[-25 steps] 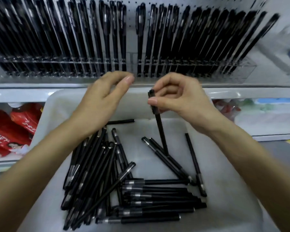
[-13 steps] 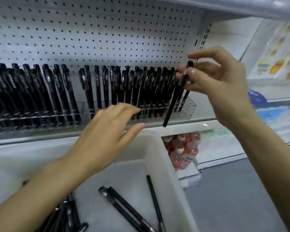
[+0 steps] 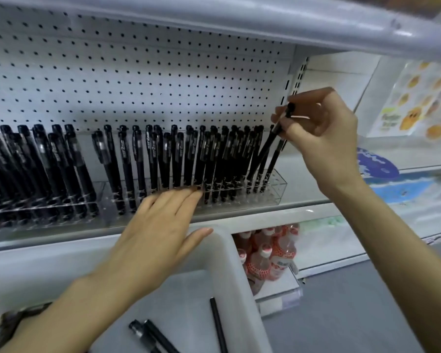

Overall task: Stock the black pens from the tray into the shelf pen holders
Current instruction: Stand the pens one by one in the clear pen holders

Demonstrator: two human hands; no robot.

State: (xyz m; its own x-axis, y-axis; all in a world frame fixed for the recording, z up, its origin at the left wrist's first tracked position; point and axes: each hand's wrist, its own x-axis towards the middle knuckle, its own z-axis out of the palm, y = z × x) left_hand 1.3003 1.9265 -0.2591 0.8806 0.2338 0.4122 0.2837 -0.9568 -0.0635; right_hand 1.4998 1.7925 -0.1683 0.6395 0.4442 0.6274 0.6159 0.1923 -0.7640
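White pegboard (image 3: pixel 138 72) is backing the shelf, w/ a clear pen holder (image 3: pixel 278 191) sitting just ahead of both hands and rows of capped pens (image 3: pixel 201 154) standing in it.

Head view: right hand (image 3: pixel 323 128) is pinching one black pen (image 3: pixel 264 150) near its cap end, thumb & fingers curled on it, and is tilting the tip down at the holder's right end. Can't tell if the tip's in a hole yet. Left hand (image 3: pixel 158 225) is lying flat, fingers straight, tips touching the holder's front and gripping nothing. White tray (image 3: pixel 229 250) is sitting under the left wrist, w/ loose pens (image 3: pixel 150 332) lying inside.

Pen's prob. light, stiff, smooth plastic, so a loose pinch is risking a slip. Gripping near the cap is helping w/ aim.
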